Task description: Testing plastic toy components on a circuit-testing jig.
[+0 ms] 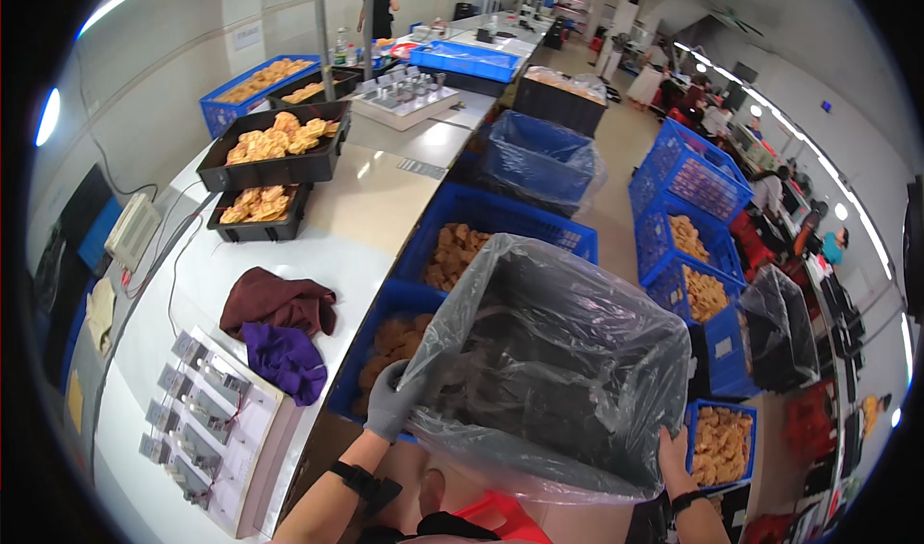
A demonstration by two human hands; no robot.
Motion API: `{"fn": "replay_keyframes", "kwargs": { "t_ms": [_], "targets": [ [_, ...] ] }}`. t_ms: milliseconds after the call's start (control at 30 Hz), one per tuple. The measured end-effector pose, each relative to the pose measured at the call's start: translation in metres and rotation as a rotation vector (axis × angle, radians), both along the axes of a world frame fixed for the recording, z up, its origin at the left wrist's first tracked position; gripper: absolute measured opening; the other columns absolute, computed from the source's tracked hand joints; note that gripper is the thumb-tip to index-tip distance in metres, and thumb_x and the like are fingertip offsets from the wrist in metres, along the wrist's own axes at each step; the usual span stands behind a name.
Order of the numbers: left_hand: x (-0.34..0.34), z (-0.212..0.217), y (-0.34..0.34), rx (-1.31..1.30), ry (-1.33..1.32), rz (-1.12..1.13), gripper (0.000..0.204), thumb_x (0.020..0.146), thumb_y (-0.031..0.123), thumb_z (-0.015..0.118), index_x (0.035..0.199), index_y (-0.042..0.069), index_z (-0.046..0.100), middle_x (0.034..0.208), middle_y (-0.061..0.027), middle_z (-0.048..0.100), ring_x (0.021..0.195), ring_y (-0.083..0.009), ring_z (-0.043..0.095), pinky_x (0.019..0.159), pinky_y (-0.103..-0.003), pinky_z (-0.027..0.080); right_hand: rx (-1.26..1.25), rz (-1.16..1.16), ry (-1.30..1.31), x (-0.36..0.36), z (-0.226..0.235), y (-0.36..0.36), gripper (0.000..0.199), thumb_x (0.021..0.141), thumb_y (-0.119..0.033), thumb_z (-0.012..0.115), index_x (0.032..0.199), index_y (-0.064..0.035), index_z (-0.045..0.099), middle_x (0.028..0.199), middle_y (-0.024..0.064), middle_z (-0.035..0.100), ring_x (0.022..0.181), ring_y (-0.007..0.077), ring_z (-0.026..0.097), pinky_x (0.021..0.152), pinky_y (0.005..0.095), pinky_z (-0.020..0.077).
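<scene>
A black crate lined with a clear plastic bag [553, 351] is tilted up in front of me, its open mouth facing me. My left hand [393, 401], in a grey glove, grips its left rim. My right hand [677, 462], bare, grips its lower right corner. Just beyond the crate, below its far edge, stand two blue crates [500, 219] holding several tan, flat, cookie-like pieces [454, 253].
A white workbench [356, 226] runs along my left with black trays of tan pieces [274, 144], maroon and purple cloths [279, 327] and a fixture board [207, 414]. Stacked blue crates [688, 207] stand right. People work in the background.
</scene>
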State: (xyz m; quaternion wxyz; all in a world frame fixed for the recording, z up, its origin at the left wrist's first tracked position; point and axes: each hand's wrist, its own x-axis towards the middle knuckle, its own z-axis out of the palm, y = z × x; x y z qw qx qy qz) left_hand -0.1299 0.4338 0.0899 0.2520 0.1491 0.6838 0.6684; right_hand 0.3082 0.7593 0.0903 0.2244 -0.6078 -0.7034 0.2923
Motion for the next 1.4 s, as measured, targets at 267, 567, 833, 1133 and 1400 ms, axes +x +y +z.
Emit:
{"fn": "replay_keyframes", "kwargs": {
  "t_ms": [267, 567, 833, 1133, 1400],
  "targets": [
    [0.049, -0.035, -0.123, 0.001, 0.000, 0.026, 0.042, 0.091, 0.016, 0.065, 0.127, -0.002, 0.051, 0.118, -0.0107, 0.059, 0.111, -0.0172, 0.055, 0.095, -0.030, 0.043, 0.090, -0.045, -0.208, 0.001, 0.006, 0.004, 0.060, 0.087, -0.030, 0.061, 0.130, 0.0037, 0.037, 0.115, 0.0294, 0.059, 0.107, 0.0438, 0.057, 0.094, 0.0433, 0.0433],
    [0.118, -0.004, -0.375, -0.427, 0.051, -0.013, 0.041, 0.088, 0.018, 0.068, 0.122, 0.000, 0.055, 0.109, -0.0097, 0.062, 0.094, -0.0146, 0.060, 0.080, -0.027, 0.049, 0.785, 0.100, -0.116, -0.046, 0.040, -0.055, 0.046, 0.092, -0.027, 0.058, 0.129, -0.0004, 0.048, 0.116, 0.0208, 0.061, 0.107, 0.0362, 0.059, 0.090, 0.0419, 0.0467],
    [0.201, -0.023, -0.498, -0.595, 0.245, -0.026, 0.039, 0.084, 0.022, 0.068, 0.117, 0.002, 0.060, 0.104, -0.0123, 0.063, 0.081, -0.0186, 0.062, 0.072, -0.030, 0.050, -0.068, 0.783, 0.267, -0.185, 0.063, -0.322, 0.024, 0.094, -0.028, 0.058, 0.100, -0.0062, 0.066, 0.076, 0.0034, 0.066, 0.062, 0.0113, 0.059, 0.057, 0.0284, 0.0473],
    [0.239, -0.012, -0.470, -0.313, 0.197, 0.218, 0.034, 0.088, 0.014, 0.064, 0.118, 0.000, 0.058, 0.105, -0.0119, 0.063, 0.092, -0.0202, 0.062, 0.081, -0.030, 0.050, -0.169, 1.511, 0.130, -0.192, 0.025, -0.489, 0.035, 0.093, -0.043, 0.056, 0.084, -0.0090, 0.059, 0.070, 0.0146, 0.062, 0.067, 0.0360, 0.062, 0.060, 0.0437, 0.0468],
    [0.249, -0.088, -0.482, -0.248, 0.165, 0.344, 0.032, 0.090, 0.013, 0.063, 0.117, -0.002, 0.057, 0.107, -0.0110, 0.063, 0.099, -0.0186, 0.060, 0.087, -0.030, 0.048, -0.192, 1.875, -0.008, -0.197, 0.005, -0.472, 0.030, 0.094, -0.036, 0.054, 0.087, -0.0076, 0.059, 0.075, 0.0145, 0.063, 0.073, 0.0356, 0.062, 0.063, 0.0453, 0.0465]
  ]
}}
